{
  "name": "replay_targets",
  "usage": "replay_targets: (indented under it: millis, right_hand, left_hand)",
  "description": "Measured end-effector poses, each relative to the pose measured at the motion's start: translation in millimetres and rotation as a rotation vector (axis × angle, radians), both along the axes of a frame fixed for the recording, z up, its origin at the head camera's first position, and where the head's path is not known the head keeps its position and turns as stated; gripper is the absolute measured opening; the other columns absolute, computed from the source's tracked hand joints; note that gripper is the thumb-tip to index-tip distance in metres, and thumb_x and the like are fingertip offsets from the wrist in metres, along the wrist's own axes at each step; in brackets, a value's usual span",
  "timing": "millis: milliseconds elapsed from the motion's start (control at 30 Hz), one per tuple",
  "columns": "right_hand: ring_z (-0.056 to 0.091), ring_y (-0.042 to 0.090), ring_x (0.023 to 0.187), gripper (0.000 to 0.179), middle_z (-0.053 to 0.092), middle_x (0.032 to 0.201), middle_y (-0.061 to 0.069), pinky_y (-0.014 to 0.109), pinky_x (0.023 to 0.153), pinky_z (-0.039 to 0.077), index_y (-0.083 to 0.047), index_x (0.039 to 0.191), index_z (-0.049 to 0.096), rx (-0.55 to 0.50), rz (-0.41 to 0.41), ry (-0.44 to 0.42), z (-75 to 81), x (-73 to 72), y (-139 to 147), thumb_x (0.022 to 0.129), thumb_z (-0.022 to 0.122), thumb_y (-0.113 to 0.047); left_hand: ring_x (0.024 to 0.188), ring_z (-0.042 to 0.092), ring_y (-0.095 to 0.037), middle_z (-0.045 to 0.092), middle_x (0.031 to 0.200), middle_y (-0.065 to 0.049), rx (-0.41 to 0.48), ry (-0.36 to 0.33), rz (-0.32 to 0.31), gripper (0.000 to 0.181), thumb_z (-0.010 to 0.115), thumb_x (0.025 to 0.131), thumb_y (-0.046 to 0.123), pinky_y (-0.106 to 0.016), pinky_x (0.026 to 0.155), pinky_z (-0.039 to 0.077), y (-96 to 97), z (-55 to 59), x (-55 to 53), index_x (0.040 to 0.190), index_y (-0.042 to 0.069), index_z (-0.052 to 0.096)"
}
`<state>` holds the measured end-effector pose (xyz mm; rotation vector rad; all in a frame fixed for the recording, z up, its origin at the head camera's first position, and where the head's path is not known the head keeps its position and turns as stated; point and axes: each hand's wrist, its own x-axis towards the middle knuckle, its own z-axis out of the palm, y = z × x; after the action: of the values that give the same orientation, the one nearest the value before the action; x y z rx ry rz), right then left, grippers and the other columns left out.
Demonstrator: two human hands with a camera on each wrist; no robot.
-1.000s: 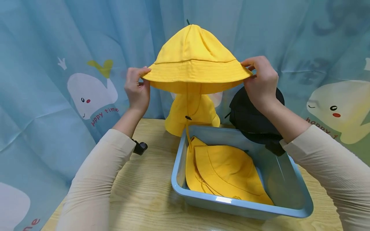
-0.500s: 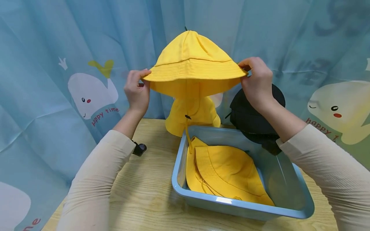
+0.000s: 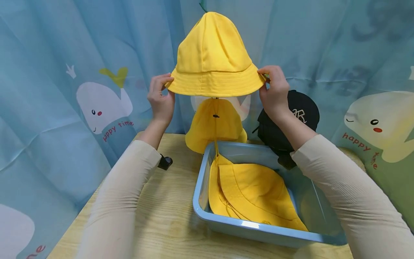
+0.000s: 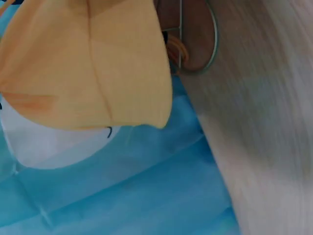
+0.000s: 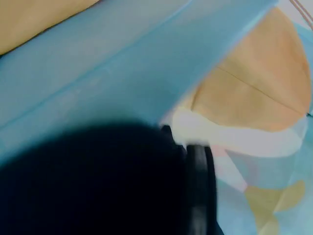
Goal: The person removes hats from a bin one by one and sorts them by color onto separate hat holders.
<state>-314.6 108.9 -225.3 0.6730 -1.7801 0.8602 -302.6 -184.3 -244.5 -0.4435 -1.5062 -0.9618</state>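
Yellow hat [image 3: 213, 50], cloth: aloft before the blue curtain [image 3: 155, 36], left hand [image 3: 162, 99] and right hand [image 3: 275, 91] each pinching one side of the brim [image 3: 216, 84]. I rate it light, soft, non-slip; best hold, the stiffer brim.

Room left of bin [image 3: 250, 225]; black cap [image 3: 305, 106] behind

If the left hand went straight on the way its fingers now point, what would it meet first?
The raised yellow hat: the left hand pinches its brim, pointing roughly across toward the right hand. Past the hat, that hand may come next, though the head view leaves depth unclear.
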Motion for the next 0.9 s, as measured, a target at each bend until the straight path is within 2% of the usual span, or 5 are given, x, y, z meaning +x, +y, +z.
replay_targets:
  millis: [167, 267, 500, 667, 900]
  right_hand:
    - [0.054, 0.034, 0.088, 0.010, 0.056, 0.098, 0.025, 0.040, 0.079, 0.052, 0.008, 0.100, 0.056, 0.022, -0.016, -0.028, -13.0, -10.8, -8, 0.092, 0.052, 0.005]
    - [0.054, 0.034, 0.090, 0.010, 0.056, 0.098, 0.025, 0.041, 0.080, 0.051, 0.008, 0.100, 0.057, 0.012, -0.031, -0.080, -21.9, -14.9, -10, 0.091, 0.052, 0.005]
    - [0.052, 0.035, 0.097, 0.014, 0.054, 0.102, 0.024, 0.041, 0.088, 0.048, 0.008, 0.102, 0.056, -0.002, -0.079, -0.248, -44.6, -17.9, -8, 0.088, 0.053, 0.009]
    - [0.049, 0.036, 0.100, 0.019, 0.053, 0.106, 0.024, 0.043, 0.092, 0.043, 0.008, 0.107, 0.053, 0.047, -0.081, -0.365, -58.8, -17.1, -9, 0.087, 0.054, 0.009]
    - [0.051, 0.033, 0.094, 0.017, 0.053, 0.104, 0.019, 0.045, 0.086, 0.047, 0.003, 0.109, 0.052, 0.179, -0.135, -0.593, -71.2, -9.7, -9, 0.093, 0.053, 0.001]
  left_hand:
    - [0.099, 0.062, -0.028, 0.063, 0.098, -0.018, -0.008, -0.043, -0.004, 0.006, 0.063, 0.088, 0.000, -0.028, 0.085, 0.052, 0.6, -18.6, -9.9, 0.088, -0.005, 0.065]
    - [0.099, 0.062, -0.029, 0.063, 0.097, -0.019, -0.015, -0.075, -0.001, 0.005, 0.063, 0.088, -0.002, -0.030, 0.085, 0.052, -1.3, -29.5, -14.2, 0.089, -0.005, 0.066]
    - [0.101, 0.063, -0.030, 0.063, 0.098, -0.019, -0.052, -0.174, 0.016, 0.005, 0.062, 0.086, -0.007, -0.031, 0.086, 0.052, -4.9, -54.6, -17.3, 0.089, -0.006, 0.065]
    - [0.101, 0.062, -0.031, 0.063, 0.100, -0.019, -0.120, -0.220, 0.035, 0.007, 0.061, 0.086, -0.009, -0.036, 0.086, 0.052, -8.9, -71.6, -17.9, 0.091, -0.006, 0.064]
    - [0.099, 0.063, -0.030, 0.065, 0.105, -0.017, -0.201, -0.387, -0.007, 0.014, 0.061, 0.085, -0.009, -0.039, 0.081, 0.054, -14.5, -96.0, -11.9, 0.096, -0.004, 0.066]
